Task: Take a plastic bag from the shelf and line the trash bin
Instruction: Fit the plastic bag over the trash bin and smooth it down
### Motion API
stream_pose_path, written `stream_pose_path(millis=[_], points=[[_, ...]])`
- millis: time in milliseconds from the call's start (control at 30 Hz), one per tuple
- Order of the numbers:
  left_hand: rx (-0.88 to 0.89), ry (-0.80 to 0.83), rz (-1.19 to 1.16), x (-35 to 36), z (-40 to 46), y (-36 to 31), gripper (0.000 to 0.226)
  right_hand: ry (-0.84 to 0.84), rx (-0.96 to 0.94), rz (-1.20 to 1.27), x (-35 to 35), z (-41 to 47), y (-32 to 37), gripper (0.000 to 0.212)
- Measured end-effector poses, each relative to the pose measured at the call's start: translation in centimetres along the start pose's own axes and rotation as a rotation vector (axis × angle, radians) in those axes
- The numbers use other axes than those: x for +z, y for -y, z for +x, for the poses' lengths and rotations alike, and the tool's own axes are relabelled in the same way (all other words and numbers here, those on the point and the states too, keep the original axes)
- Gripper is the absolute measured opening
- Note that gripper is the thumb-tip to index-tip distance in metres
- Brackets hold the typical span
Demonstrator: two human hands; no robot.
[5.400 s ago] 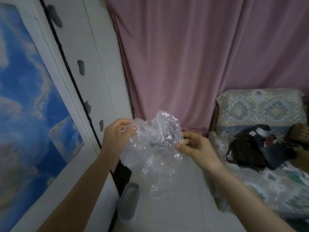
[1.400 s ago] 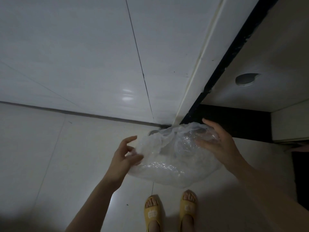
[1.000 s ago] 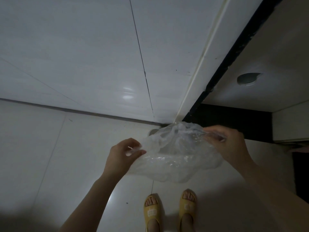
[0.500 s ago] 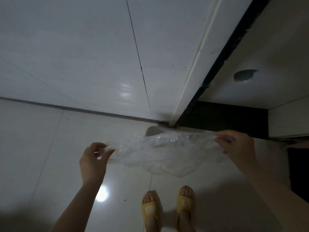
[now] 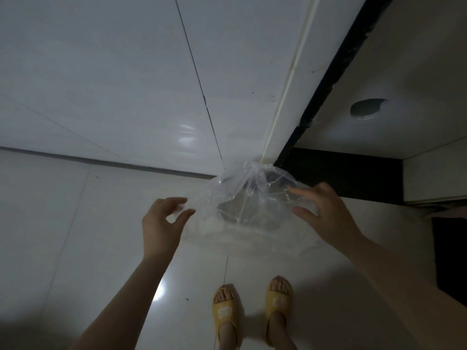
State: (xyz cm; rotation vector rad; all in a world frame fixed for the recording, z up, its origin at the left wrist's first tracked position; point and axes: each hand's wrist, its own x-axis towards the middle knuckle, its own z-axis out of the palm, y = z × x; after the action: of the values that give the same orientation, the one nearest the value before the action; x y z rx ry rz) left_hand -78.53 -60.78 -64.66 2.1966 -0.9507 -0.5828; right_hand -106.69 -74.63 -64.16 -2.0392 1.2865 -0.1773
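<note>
A clear plastic bag (image 5: 255, 198) billows up in a dome between my hands, low over the floor in the corner. Through the film shows a dark round shape, the trash bin (image 5: 242, 208), directly beneath the bag. My left hand (image 5: 161, 223) pinches the bag's left edge between thumb and fingertips. My right hand (image 5: 326, 215) has its fingers spread and lies against the bag's right side; no firm grip on it shows.
White wall panels (image 5: 126, 84) meet the glossy tiled floor (image 5: 75, 236) behind the bin. A black gap (image 5: 341, 173) and a white cabinet door with a round recessed handle (image 5: 367, 109) stand at the right. My feet in yellow slippers (image 5: 227, 311) are just below the bag.
Half a second ago the bag was stretched flat and wide between both hands. Now the hands are closer together, the bag has puffed upward over the bin, and my right fingers have opened.
</note>
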Motion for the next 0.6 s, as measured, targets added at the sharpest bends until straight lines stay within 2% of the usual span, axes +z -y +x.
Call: stream_pose_path(millis=[133,267,367,500,600], points=[[-0.052,0.083,0.059,0.3,0.8,0.2,0.048,0.115,-0.122,-0.344,0.5,0.3,-0.3,0.044],[0.008,0.169,0.263,1.0,2.3,1.9,0.028,0.246,-0.097,-0.609,1.6,0.6,-2.5,0.042],[-0.06,0.175,0.352,1.5,3.9,3.6,0.014,0.28,0.027,-0.688,2.1,0.7,-4.3,0.042],[-0.115,0.202,0.384,2.2,5.6,5.7,0.01,0.312,0.2,-0.76,2.6,0.3,-6.1,0.043],[-0.107,0.273,0.277,3.3,6.2,6.1,0.009,0.249,0.148,-0.681,3.4,-0.5,-6.3,0.042]])
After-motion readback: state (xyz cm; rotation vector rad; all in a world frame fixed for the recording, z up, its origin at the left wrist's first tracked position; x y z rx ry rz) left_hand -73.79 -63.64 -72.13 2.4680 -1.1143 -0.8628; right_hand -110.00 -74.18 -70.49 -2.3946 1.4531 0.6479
